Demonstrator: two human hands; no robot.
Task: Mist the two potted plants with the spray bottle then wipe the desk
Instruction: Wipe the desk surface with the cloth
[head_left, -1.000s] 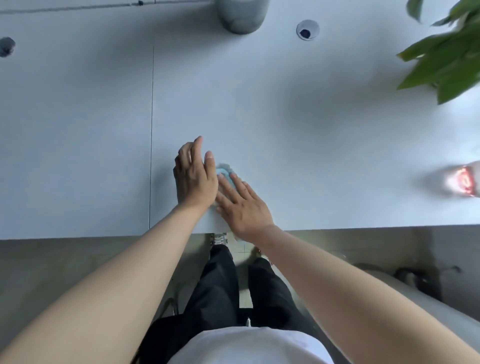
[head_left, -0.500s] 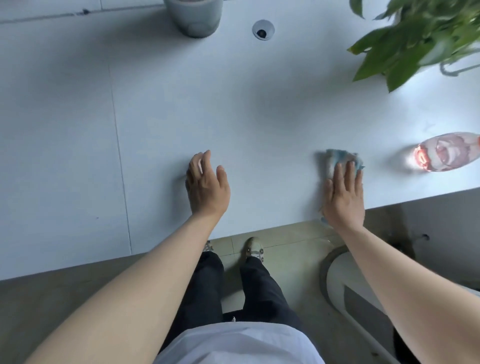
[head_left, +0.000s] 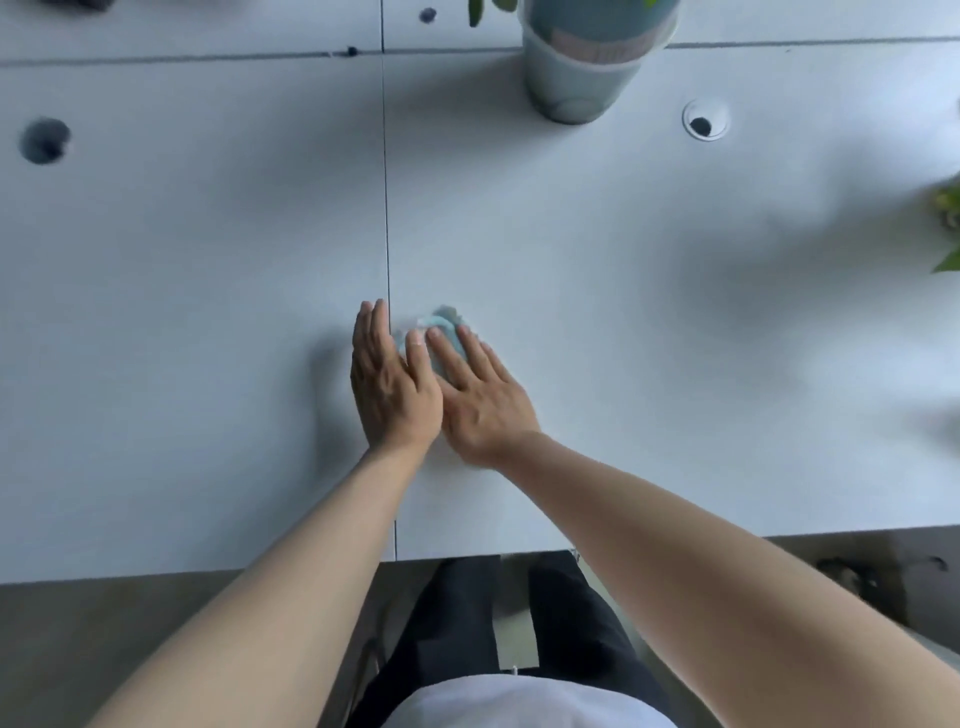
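Right hand (head_left: 483, 400) back beside left hand (head_left: 392, 384), fingers flat on cloth (head_left: 444, 330)

Your desk (head_left: 649, 364) has a smooth, matt pale-grey top that looks like laminate, in panels with a thin dark seam (head_left: 385, 208) between them. The cloth (head_left: 447, 332) just right of that seam is soft, crumpled teal fabric. Far beyond the cloth, the pot (head_left: 571, 88) looks like smooth plastic with a faint sheen, and right of it a glossy plastic-looking grommet (head_left: 705, 119) rings a cable hole.
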